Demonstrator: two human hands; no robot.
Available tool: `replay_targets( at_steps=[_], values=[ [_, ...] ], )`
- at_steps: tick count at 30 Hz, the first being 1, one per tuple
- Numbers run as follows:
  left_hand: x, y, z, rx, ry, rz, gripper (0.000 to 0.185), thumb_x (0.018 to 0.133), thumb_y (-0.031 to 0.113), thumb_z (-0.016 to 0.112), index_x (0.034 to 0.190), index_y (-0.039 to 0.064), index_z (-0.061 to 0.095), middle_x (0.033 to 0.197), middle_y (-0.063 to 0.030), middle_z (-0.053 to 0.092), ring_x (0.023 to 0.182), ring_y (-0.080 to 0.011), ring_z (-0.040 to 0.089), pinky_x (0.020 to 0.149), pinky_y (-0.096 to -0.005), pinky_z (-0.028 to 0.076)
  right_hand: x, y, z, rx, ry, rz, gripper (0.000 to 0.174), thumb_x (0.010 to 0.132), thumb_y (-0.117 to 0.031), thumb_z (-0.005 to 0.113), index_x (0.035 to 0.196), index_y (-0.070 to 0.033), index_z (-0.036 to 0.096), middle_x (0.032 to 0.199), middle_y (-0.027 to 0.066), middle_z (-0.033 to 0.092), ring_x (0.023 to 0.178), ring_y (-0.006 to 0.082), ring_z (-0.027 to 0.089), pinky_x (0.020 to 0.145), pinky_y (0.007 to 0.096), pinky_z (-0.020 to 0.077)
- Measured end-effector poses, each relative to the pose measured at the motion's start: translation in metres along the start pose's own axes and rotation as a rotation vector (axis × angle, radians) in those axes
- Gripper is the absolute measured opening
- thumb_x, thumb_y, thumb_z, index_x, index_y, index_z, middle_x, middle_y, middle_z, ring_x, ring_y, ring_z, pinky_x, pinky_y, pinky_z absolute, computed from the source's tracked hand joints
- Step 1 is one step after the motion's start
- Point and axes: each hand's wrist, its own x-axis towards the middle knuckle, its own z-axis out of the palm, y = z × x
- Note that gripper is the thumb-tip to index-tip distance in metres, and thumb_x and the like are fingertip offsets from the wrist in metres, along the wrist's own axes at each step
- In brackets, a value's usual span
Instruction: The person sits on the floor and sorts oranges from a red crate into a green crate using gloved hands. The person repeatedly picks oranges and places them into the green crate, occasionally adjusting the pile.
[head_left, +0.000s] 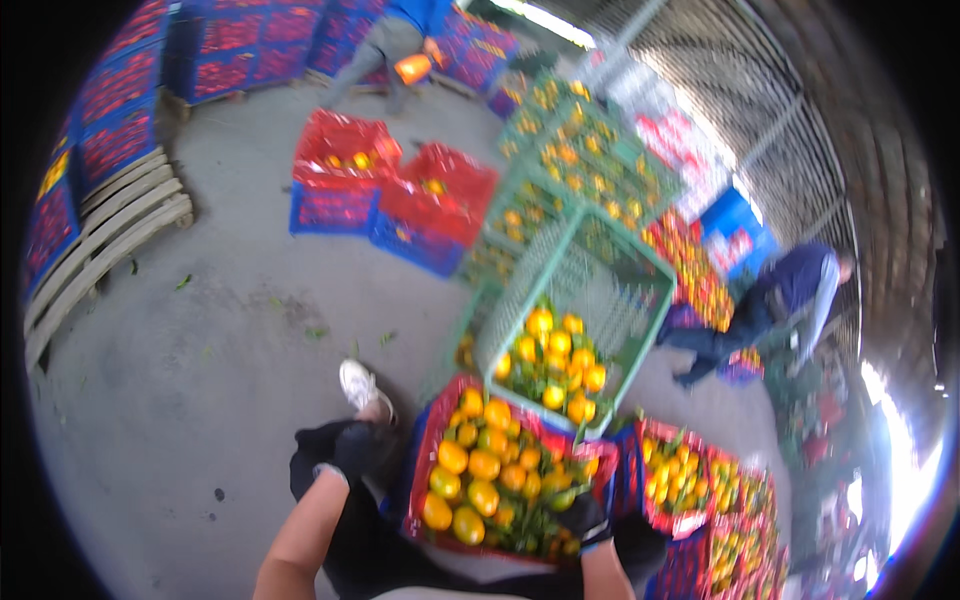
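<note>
My left hand (363, 448), in a black glove, is at my left knee, left of the fruit crate; dark clothing behind it makes its fingers hard to make out. In a black glove too, my right hand (582, 517) reaches over the right side of a blue crate lined with red plastic (417, 480). Its fingertips are beside a greenish citrus fruit (561, 500) and leaves; whether they grip it is unclear. Orange citrus fruits (484, 465) with leaves fill that crate. Just beyond it, a green plastic crate (637, 360) is tilted, with citrus fruits (559, 343) gathered at its near end.
Two red-lined crates (352, 146) (442, 184) stand ahead on the concrete floor. Green crates of fruit (570, 150) are stacked beyond the tilted one. More lined crates (675, 480) are at right. A wooden pallet (112, 240) lies left. One person (397, 45) is ahead, another (780, 292) at right.
</note>
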Motion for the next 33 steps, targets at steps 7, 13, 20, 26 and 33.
replay_targets(
  at_steps=[7, 13, 20, 26, 33],
  values=[
    [0.012, 0.084, -0.016, -0.099, -0.03, 0.272, 0.022, 0.084, 0.014, 0.072, 0.105, 0.007, 0.068, 0.111, -0.0156, 0.065, 0.112, -0.0387, 0.058, 0.096, -0.0511, 0.046, -0.042, 0.07, 0.031, 0.359, 0.081, 0.227, 0.058, 0.082, -0.028, 0.083, 0.13, -0.004, 0.062, 0.123, 0.0158, 0.069, 0.107, 0.0296, 0.068, 0.095, 0.0398, 0.054],
    [-0.007, 0.198, 0.064, 0.04, -0.336, 0.691, 0.033, 0.083, 0.022, 0.069, 0.115, 0.014, 0.071, 0.128, -0.0117, 0.062, 0.132, -0.0401, 0.049, 0.116, -0.0581, 0.033, -0.047, -0.006, 0.051, -0.035, 0.173, 0.124, 0.074, 0.081, -0.049, 0.082, 0.136, -0.005, 0.059, 0.13, 0.0172, 0.065, 0.117, 0.0385, 0.064, 0.1, 0.0444, 0.0513],
    [-0.006, 0.19, 0.097, 0.195, -0.405, 0.567, 0.024, 0.084, 0.033, 0.069, 0.088, 0.01, 0.072, 0.109, -0.0119, 0.064, 0.115, -0.0378, 0.058, 0.109, -0.0573, 0.038, -0.045, 0.013, 0.129, 0.166, -0.265, 0.26, 0.069, 0.083, -0.055, 0.074, 0.134, -0.011, 0.059, 0.13, 0.0214, 0.061, 0.12, 0.0417, 0.059, 0.102, 0.0505, 0.0455],
    [0.011, 0.227, 0.088, 0.307, -0.709, 0.384, 0.055, 0.081, 0.06, 0.068, 0.101, 0.01, 0.077, 0.116, -0.0172, 0.065, 0.126, -0.0392, 0.052, 0.116, -0.0597, 0.025, -0.018, 0.029, 0.083, 0.357, -0.366, -0.089, 0.059, 0.084, -0.038, 0.078, 0.13, -0.008, 0.058, 0.126, 0.0168, 0.065, 0.113, 0.039, 0.062, 0.099, 0.0474, 0.0492],
    [0.028, 0.207, 0.08, 0.178, -0.658, 0.668, 0.059, 0.08, 0.061, 0.067, 0.098, 0.005, 0.078, 0.112, -0.0149, 0.066, 0.14, -0.0414, 0.04, 0.12, -0.0612, 0.015, 0.113, 0.099, 0.0, -0.002, -0.08, -0.002, 0.048, 0.089, -0.032, 0.068, 0.132, -0.013, 0.059, 0.125, 0.0167, 0.066, 0.109, 0.0373, 0.066, 0.092, 0.0466, 0.0535]
  ],
)
